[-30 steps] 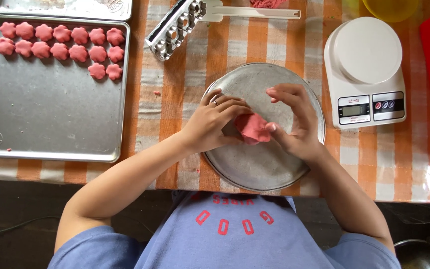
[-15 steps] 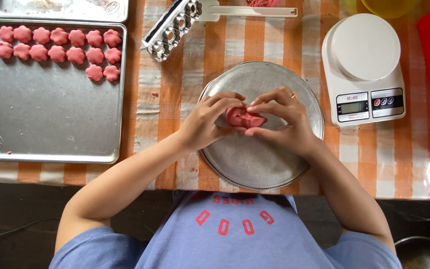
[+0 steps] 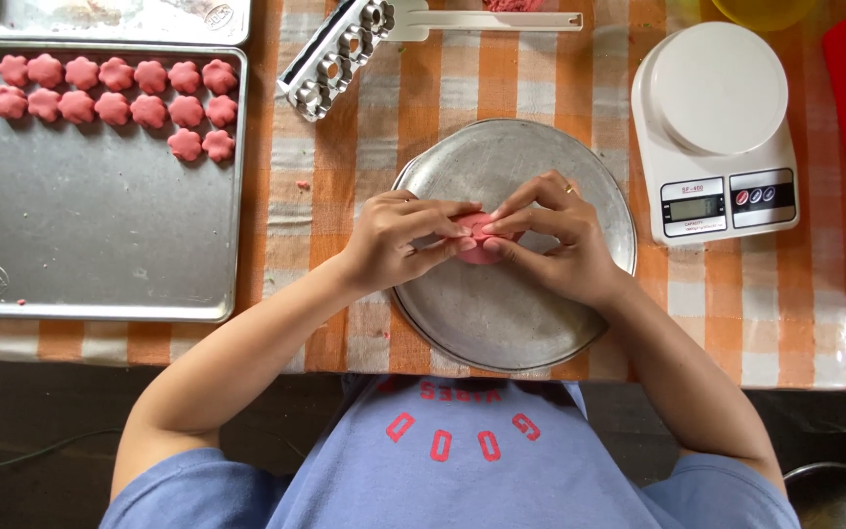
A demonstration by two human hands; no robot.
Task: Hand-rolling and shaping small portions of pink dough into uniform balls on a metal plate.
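Note:
A small lump of pink dough (image 3: pixel 482 245) is pinched between the fingertips of both my hands above a round metal plate (image 3: pixel 501 323). My left hand (image 3: pixel 399 240) closes on it from the left, and my right hand (image 3: pixel 550 240), with a ring on one finger, closes on it from the right. Most of the dough is hidden by my fingers.
A rectangular metal baking tray (image 3: pixel 100 245) at the left holds several pink flower-shaped dough pieces (image 3: pixel 115 93) along its far end. A long white mould with round cavities (image 3: pixel 340 44) lies at the top. A white kitchen scale (image 3: pixel 717 127) stands at the right on the orange checked tablecloth (image 3: pixel 785 313).
My hands have come closer together around the dough, folding it from a flatter piece into a smaller lump. The left fingers now overlap it from the left.

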